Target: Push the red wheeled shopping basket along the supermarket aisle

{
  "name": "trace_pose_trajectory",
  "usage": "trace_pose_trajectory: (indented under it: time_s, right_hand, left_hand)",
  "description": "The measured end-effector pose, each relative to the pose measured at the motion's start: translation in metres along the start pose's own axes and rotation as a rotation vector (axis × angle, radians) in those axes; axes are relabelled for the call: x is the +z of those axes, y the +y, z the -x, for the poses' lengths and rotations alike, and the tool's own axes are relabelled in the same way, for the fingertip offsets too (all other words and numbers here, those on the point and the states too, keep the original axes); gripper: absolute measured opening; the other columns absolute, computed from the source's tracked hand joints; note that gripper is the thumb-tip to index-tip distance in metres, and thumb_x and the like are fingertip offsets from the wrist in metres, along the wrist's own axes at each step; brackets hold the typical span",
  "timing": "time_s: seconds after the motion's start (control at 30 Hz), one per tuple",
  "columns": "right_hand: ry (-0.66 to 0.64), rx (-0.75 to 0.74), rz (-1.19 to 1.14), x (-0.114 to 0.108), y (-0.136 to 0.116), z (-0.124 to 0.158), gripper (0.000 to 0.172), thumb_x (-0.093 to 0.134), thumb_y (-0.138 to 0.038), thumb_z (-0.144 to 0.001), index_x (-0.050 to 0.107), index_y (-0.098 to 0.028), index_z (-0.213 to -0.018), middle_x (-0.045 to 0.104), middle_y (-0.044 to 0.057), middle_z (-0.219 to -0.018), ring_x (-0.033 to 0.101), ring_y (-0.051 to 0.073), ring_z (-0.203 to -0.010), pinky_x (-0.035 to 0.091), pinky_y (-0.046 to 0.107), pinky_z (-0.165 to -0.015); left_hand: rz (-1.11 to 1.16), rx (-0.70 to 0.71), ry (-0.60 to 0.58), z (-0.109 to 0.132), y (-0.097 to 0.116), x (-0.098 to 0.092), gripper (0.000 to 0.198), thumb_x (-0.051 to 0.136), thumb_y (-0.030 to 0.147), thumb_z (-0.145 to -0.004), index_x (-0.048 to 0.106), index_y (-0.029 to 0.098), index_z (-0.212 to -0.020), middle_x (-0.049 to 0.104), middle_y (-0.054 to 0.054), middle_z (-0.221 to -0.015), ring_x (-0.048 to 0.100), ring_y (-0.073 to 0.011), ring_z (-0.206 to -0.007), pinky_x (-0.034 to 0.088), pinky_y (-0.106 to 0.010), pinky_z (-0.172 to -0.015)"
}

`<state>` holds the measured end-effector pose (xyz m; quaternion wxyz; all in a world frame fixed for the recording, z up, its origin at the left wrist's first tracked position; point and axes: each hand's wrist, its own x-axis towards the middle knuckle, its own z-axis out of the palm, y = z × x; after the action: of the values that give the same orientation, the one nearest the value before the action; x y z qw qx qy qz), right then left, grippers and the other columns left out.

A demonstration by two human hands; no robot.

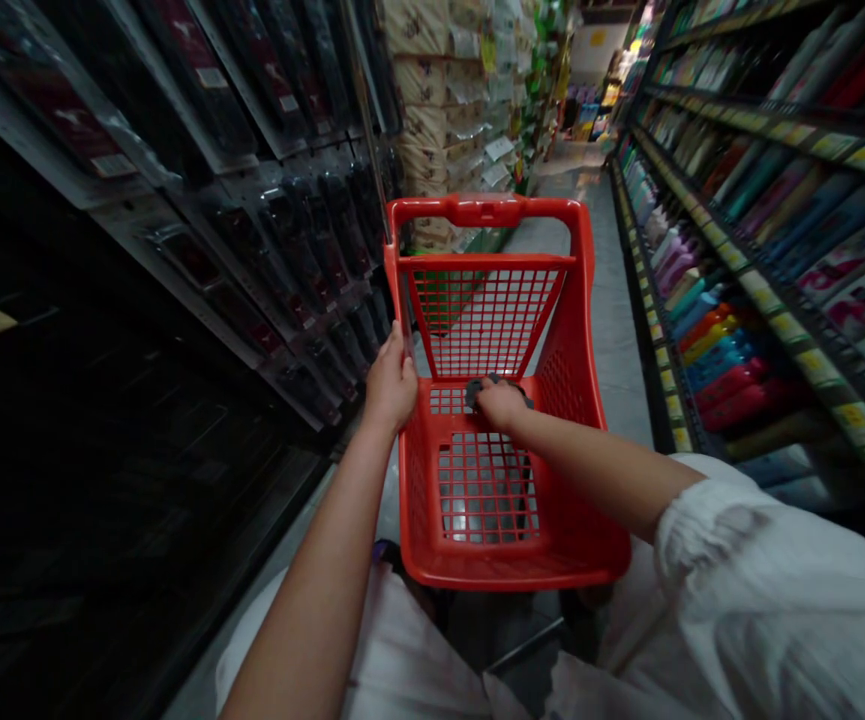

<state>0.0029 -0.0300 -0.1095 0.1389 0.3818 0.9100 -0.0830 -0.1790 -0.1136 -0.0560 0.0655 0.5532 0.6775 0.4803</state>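
Observation:
A red plastic shopping basket cart with grid panels stands in front of me in the aisle. My left hand is closed on its left rim, the thumb on the inner side. Inside the cart, near the far end of its floor, my right hand reaches down with fingers curled on a small dark grey item. Most of that item is covered by the hand, so its shape is hard to tell.
Shelves of colourful bottles line the right side. On the left hang packaged dark goods on a rack. Stacked beige packages stand ahead at left. The grey floor runs onward between them.

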Motion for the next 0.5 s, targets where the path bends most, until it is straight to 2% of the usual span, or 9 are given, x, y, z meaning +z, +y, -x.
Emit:
trace_pose_trajectory:
  time_s: [0.07,0.17,0.2,0.27,0.37,0.43,0.5]
  right_hand:
    - [-0.06,0.059,0.009,0.01,-0.003,0.002,0.033,0.051,-0.011,-0.089,0.066,-0.007,-0.119,0.059,0.024,-0.127,0.061,0.029,-0.107,0.049,0.035,-0.084]
    - [-0.111,0.065,0.019,0.035,-0.025,0.014,0.04,0.053,-0.01,-0.086,0.064,-0.012,-0.124,0.058,0.022,-0.128,0.062,0.029,-0.104,0.052,0.035,-0.079]
    - [-0.109,0.014,0.021,0.043,-0.034,0.019,0.041,0.051,-0.01,-0.087,0.063,-0.015,-0.125,0.057,0.02,-0.131,0.061,0.03,-0.106,0.052,0.036,-0.08]
    - [-0.097,-0.176,0.025,0.055,-0.05,0.028,0.04,0.05,-0.013,-0.089,0.062,-0.021,-0.126,0.055,0.016,-0.136,0.059,0.029,-0.109,0.052,0.036,-0.084]
    - [-0.086,-0.429,0.035,0.06,-0.058,0.032,0.036,0.047,-0.018,-0.093,0.062,-0.024,-0.125,0.051,0.013,-0.14,0.056,0.028,-0.112,0.051,0.038,-0.09]
    - [-0.084,-0.393,0.036,0.056,-0.05,0.026,0.038,0.043,-0.016,-0.095,0.06,-0.023,-0.129,0.049,0.013,-0.142,0.054,0.028,-0.116,0.049,0.04,-0.094]
    - [-0.086,-0.228,0.03,0.048,-0.034,0.016,0.042,0.039,-0.011,-0.095,0.057,-0.019,-0.132,0.048,0.017,-0.141,0.053,0.03,-0.119,0.049,0.043,-0.095]
  left_hand:
    - [0.007,0.003,0.0,0.001,0.001,0.0,0.069,0.049,0.007,-0.084,0.042,0.019,-0.151,0.048,-0.008,-0.153,0.044,-0.023,-0.142,0.029,-0.041,-0.122]
    - [0.021,0.01,0.005,0.002,0.002,0.002,0.069,0.049,0.007,-0.084,0.041,0.02,-0.151,0.048,-0.008,-0.153,0.044,-0.0224,-0.141,0.029,-0.04,-0.122]
    - [0.021,0.01,0.007,0.002,0.002,0.003,0.069,0.049,0.007,-0.084,0.041,0.019,-0.151,0.048,-0.008,-0.153,0.044,-0.0223,-0.141,0.029,-0.04,-0.122]
    - [0.017,0.009,0.011,0.003,0.002,0.004,0.069,0.048,0.006,-0.084,0.041,0.019,-0.151,0.047,-0.009,-0.153,0.045,-0.0221,-0.141,0.029,-0.04,-0.122]
    - [0.007,0.007,0.009,0.005,0.003,0.003,0.068,0.047,0.007,-0.085,0.041,0.019,-0.151,0.047,-0.009,-0.153,0.045,-0.0219,-0.141,0.031,-0.04,-0.122]
    - [-0.001,0.003,0.005,0.006,0.005,0.002,0.067,0.046,0.007,-0.085,0.041,0.018,-0.151,0.047,-0.009,-0.154,0.045,-0.022,-0.141,0.031,-0.04,-0.122]
    - [-0.012,-0.004,-0.002,0.008,0.007,0.001,0.067,0.046,0.006,-0.085,0.041,0.016,-0.151,0.047,-0.01,-0.154,0.044,-0.0224,-0.142,0.03,-0.04,-0.122]
